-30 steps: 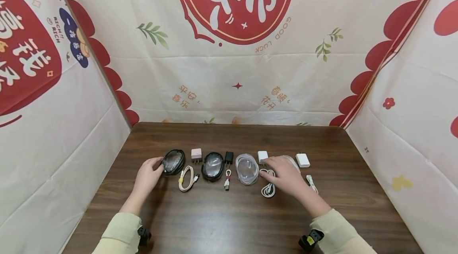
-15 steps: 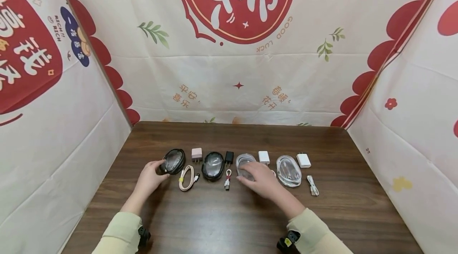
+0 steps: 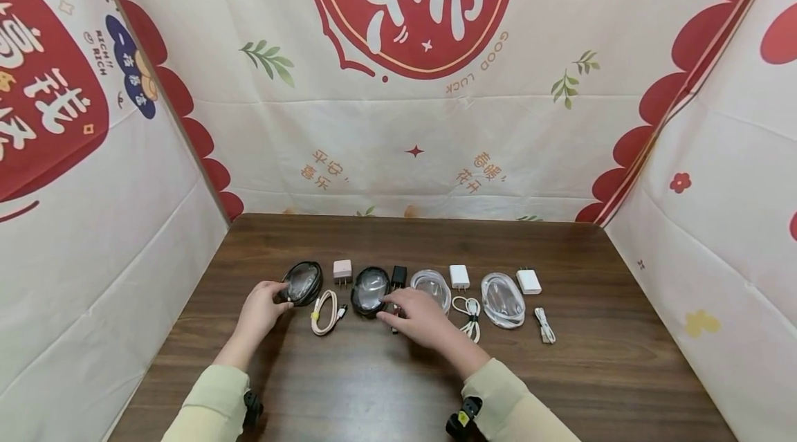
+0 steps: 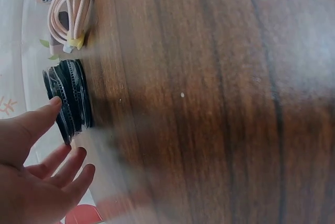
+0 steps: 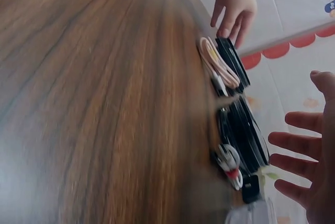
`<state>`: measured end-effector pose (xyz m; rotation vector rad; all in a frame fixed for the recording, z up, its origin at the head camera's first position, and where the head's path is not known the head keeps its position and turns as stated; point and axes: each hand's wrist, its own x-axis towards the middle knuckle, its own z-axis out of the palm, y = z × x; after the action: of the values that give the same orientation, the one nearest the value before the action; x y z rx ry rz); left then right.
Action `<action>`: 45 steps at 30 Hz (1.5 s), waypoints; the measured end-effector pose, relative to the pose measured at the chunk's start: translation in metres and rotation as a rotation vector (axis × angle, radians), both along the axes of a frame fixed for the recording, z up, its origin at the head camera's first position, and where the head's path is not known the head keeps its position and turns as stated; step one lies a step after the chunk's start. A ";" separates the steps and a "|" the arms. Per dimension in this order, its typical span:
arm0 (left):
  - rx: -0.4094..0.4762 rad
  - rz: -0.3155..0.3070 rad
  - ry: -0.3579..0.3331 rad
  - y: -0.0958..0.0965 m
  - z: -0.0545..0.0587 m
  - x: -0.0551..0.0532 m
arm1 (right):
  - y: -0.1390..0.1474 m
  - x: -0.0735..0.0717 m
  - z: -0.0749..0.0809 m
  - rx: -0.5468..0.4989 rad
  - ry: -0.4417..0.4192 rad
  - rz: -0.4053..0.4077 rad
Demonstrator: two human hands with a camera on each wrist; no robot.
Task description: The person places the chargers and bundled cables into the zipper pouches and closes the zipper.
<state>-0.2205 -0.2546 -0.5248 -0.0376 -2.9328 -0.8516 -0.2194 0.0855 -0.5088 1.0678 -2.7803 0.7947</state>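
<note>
A coil of black cable [image 3: 303, 283] in a clear wrapping lies at the left end of a row. My left hand [image 3: 257, 314] is at its left side, with the thumb tip at the coil and the other fingers spread beside it in the left wrist view. My right hand [image 3: 416, 317] hovers, fingers extended and holding nothing, at the right of a second black cable coil [image 3: 369, 290]. Under it, a short white cable with a red tie [image 5: 230, 162] is mostly hidden in the head view. The black charger plug [image 3: 399, 276] shows just behind that hand.
A pink plug [image 3: 342, 270] and pink cable [image 3: 324, 314] lie between the black coils. Rightward are a clear-wrapped pale coil [image 3: 429, 281], white plug [image 3: 459, 276], white cable [image 3: 471, 310], another pale coil [image 3: 503, 300], white plug [image 3: 528, 281] and short white cable [image 3: 544, 326].
My right hand has swept left along the row, from above the right-hand pale coil to beside the second black coil. My left hand stays by the left black coil, its fingers slightly more spread.
</note>
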 end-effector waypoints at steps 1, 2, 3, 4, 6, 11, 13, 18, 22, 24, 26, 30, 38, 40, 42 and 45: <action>-0.006 -0.002 0.002 0.000 0.000 0.000 | -0.003 0.000 -0.001 0.009 0.000 0.003; -0.011 -0.005 0.006 0.000 0.000 0.000 | -0.005 0.000 -0.001 0.019 -0.004 0.003; -0.015 -0.004 0.009 0.000 0.000 0.000 | -0.008 0.000 -0.002 0.026 -0.005 0.007; -0.016 -0.003 0.014 0.000 0.000 0.000 | -0.010 0.000 -0.003 0.038 -0.004 0.008; -0.004 0.006 0.030 0.000 0.001 0.001 | -0.015 0.000 -0.005 0.055 0.000 0.017; 0.056 0.074 0.038 0.002 0.003 0.004 | -0.029 0.000 -0.009 0.085 0.025 0.038; 0.085 0.105 0.028 0.003 0.004 0.005 | -0.035 0.001 -0.009 0.104 0.044 0.035; 0.202 0.163 0.007 0.006 0.004 0.004 | -0.045 0.004 -0.010 0.134 0.077 0.010; 0.372 0.187 -0.004 0.009 0.002 0.001 | -0.052 0.008 -0.009 0.122 0.074 0.039; 0.462 0.199 -0.005 0.010 0.001 -0.001 | -0.055 0.009 -0.009 0.124 0.078 0.072; 0.551 0.215 -0.006 0.012 0.001 -0.002 | -0.057 0.011 -0.011 0.127 0.080 0.104; 0.683 0.244 -0.002 0.015 0.000 -0.003 | -0.061 0.012 -0.012 0.138 0.072 0.118; 0.870 0.301 -0.018 0.016 0.000 -0.001 | -0.060 0.010 -0.013 0.165 0.014 0.052; 0.928 0.321 -0.014 0.016 0.001 -0.001 | -0.059 0.009 -0.013 0.170 0.015 0.033; 0.982 0.343 -0.013 0.016 0.002 0.000 | -0.058 0.008 -0.013 0.169 0.011 0.015; 1.052 0.365 -0.011 0.017 0.002 0.001 | -0.056 0.008 -0.012 0.171 0.001 -0.013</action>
<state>-0.2191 -0.2380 -0.5228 0.5327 -2.0192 -2.1096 -0.2113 0.0291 -0.5212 1.0725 -2.8940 0.5633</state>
